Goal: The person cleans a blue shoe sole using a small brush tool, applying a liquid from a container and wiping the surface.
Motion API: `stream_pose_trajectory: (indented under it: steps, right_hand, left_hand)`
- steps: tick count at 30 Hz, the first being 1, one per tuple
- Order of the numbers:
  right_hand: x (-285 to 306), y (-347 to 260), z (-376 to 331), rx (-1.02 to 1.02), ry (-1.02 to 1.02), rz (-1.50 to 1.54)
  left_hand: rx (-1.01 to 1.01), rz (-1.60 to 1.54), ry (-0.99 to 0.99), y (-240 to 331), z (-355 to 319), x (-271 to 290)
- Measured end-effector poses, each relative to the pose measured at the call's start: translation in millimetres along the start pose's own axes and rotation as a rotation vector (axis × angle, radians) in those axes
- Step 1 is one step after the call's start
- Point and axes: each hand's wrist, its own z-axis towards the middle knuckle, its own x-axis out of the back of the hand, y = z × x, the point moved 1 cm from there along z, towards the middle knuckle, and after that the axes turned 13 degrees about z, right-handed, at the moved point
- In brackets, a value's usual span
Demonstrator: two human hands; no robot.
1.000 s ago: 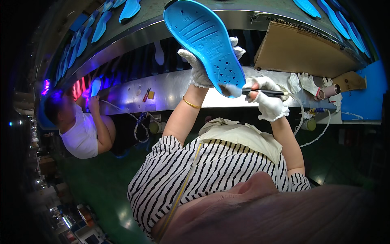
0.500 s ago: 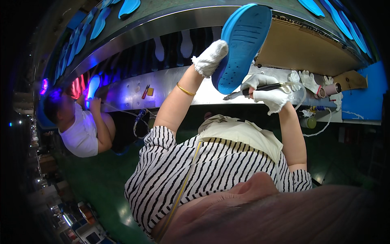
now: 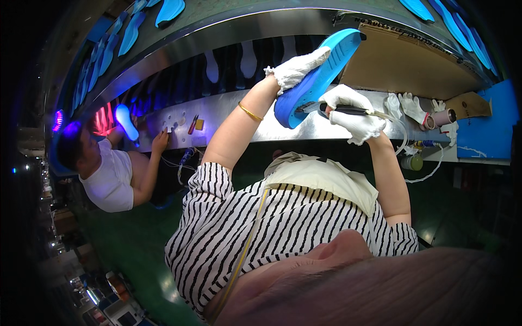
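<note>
My left hand (image 3: 300, 68), in a white knit glove, is closed around the side of a blue shoe sole (image 3: 316, 81) and holds it tilted above the metal bench. The sole's lower end is darker blue and a row of slots shows near its upper end. In my right hand (image 3: 356, 117), also gloved in white, is a black pen-shaped tool (image 3: 352, 110) with a pale hose. Its metal tip reaches the lower end of the sole, where it looks to touch the edge. Some right fingers are hidden behind the tool.
A cardboard sheet (image 3: 408, 62) leans behind the bench (image 3: 228, 111). To the right lie spare white gloves (image 3: 414, 108), a tape roll (image 3: 443, 118) and a blue bin (image 3: 492, 125). Blue soles (image 3: 130, 33) line the conveyor. At left, a co-worker (image 3: 106, 174) sits beside a lit sole (image 3: 126, 122).
The sole has come lower and turned from its underside toward its edge. My right hand has brought the tool tip up to it. The co-worker's one hand has moved right along the bench.
</note>
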Motion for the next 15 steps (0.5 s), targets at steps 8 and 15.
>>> stream_pose_trajectory:
  steps: [8,15]
  right_hand:
    - [17.5,-0.3,4.2,0.109,-0.128,0.250]
    - [30.1,-3.6,5.4,0.195,-0.156,-0.124]
  left_hand:
    - [-0.058,0.002,-0.008,11.5,-4.9,0.7]
    - [-0.029,-0.009,0.055,-14.3,4.6,16.4]
